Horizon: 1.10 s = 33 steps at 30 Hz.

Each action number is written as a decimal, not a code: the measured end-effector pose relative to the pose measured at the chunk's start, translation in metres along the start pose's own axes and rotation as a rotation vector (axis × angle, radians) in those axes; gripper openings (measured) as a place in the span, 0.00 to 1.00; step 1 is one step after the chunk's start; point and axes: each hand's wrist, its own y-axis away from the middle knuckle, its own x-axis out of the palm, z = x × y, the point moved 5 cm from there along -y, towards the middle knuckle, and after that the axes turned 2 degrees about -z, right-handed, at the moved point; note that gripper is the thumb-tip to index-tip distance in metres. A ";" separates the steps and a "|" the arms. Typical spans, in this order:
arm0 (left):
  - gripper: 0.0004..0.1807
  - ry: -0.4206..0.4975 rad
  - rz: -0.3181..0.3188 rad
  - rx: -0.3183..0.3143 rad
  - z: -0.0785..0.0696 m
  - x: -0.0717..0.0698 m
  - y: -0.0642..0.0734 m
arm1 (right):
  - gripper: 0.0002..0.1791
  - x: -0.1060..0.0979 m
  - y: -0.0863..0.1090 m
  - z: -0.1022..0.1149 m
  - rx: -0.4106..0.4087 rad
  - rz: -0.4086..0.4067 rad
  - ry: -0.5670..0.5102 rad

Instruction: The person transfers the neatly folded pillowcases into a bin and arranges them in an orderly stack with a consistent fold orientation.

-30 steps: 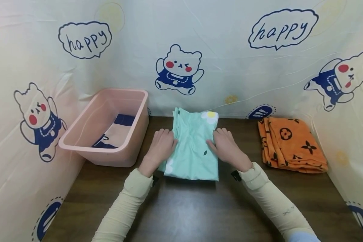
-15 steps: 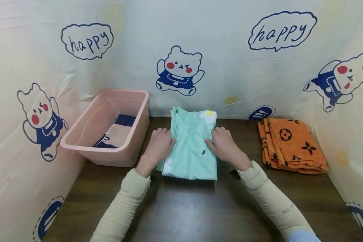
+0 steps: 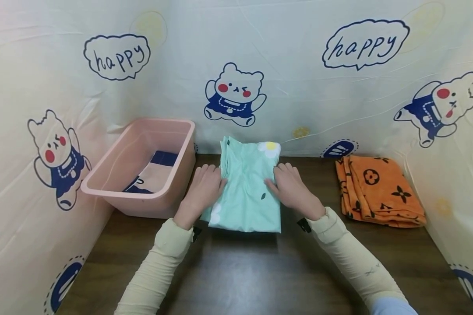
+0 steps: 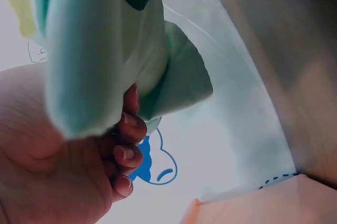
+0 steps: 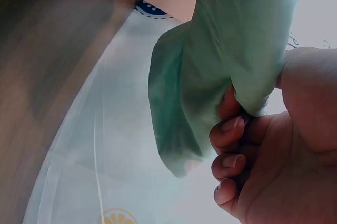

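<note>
Brown tabletop [image 3: 236, 280]; left hand [image 3: 205, 187], right hand [image 3: 293, 186], fingers [image 4: 131, 125] curled, gripping folded mint cloth [image 3: 249, 192] at opposite sides.

Centre of frame: first cloth [image 3: 246, 192] between left hand [image 3: 205, 186] and right hand [image 3: 293, 188], above counter [image 3: 240, 271]. Left of frame: tub [image 3: 153, 206] on counter, near left hand, second cloth [image 3: 155, 175] inside. Right of frame: third cloth [image 3: 382, 190] on counter. Behind everything, across top of frame: sheet [image 3: 284, 43].

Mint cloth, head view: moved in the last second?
Yes, slightly: the mint cloth has shifted left and a bit up in the picture, narrowing its gap to the pink basin.
</note>
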 end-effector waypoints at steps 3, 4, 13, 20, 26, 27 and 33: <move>0.16 -0.013 -0.010 0.002 0.000 -0.004 0.000 | 0.17 -0.002 -0.002 0.001 0.001 -0.003 0.002; 0.17 -0.016 -0.011 0.001 0.001 -0.005 0.000 | 0.17 -0.003 -0.003 0.001 0.001 -0.005 0.004; 0.17 -0.050 -0.020 0.007 0.001 -0.014 0.001 | 0.18 -0.005 -0.005 0.004 0.016 0.018 0.001; 0.17 -0.075 -0.043 0.015 0.003 -0.021 -0.001 | 0.18 -0.010 -0.009 0.008 0.004 0.003 0.014; 0.18 -0.060 -0.029 0.004 0.008 -0.025 -0.004 | 0.18 -0.013 -0.014 0.011 0.009 0.015 0.019; 0.18 -0.055 -0.027 0.003 0.008 -0.026 -0.004 | 0.18 -0.013 -0.014 0.011 0.012 0.019 0.018; 0.20 -0.044 -0.018 -0.002 0.013 -0.030 -0.007 | 0.17 -0.015 -0.019 0.013 0.031 0.023 0.016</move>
